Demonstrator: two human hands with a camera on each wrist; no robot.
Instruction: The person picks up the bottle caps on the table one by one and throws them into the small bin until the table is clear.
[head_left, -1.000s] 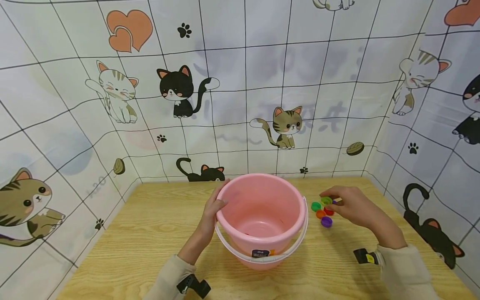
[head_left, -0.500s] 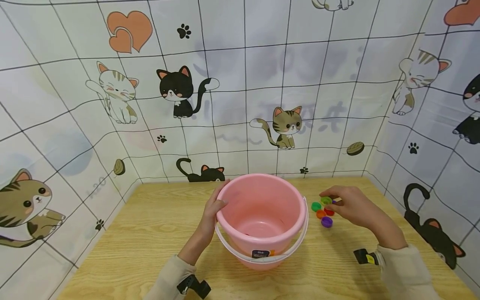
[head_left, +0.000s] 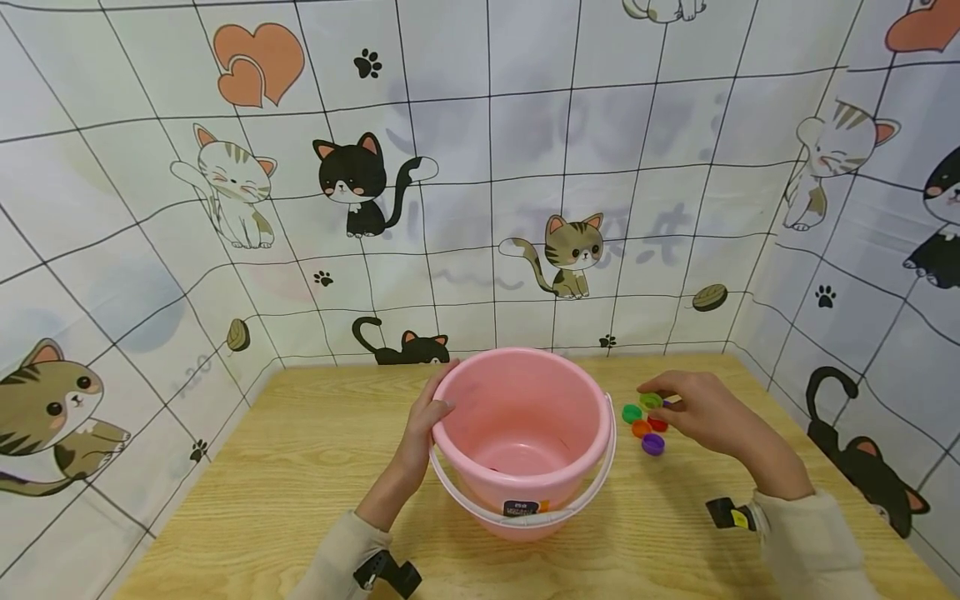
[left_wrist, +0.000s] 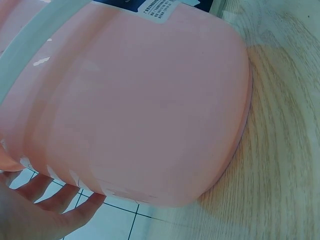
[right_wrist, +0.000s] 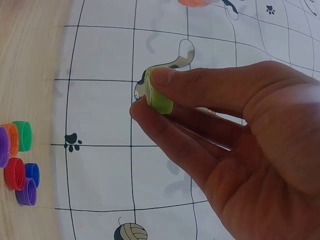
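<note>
A pink plastic bucket [head_left: 525, 417] stands upright on the wooden table, its white handle [head_left: 525, 522] hanging down in front. My left hand [head_left: 420, 425] grips the bucket's left rim, thumb over the edge and fingers against the outer wall. To the right, my right hand [head_left: 701, 410] pinches a light green bottle cap [right_wrist: 161, 102] between thumb and fingertips, above the table. Below it lie several more caps: a green cap [head_left: 632, 413], an orange cap [head_left: 641, 428], a red cap [right_wrist: 15, 173], a blue cap [right_wrist: 32, 174] and two purple ones, including a purple cap [head_left: 653, 444] nearest me.
The wooden table [head_left: 300, 475] ends at a white wall covering [head_left: 465, 275] with a grid and cartoon cats, which encloses the back and both sides. A dark label [head_left: 521, 507] is on the bucket's front. Small dark specks show inside the bucket.
</note>
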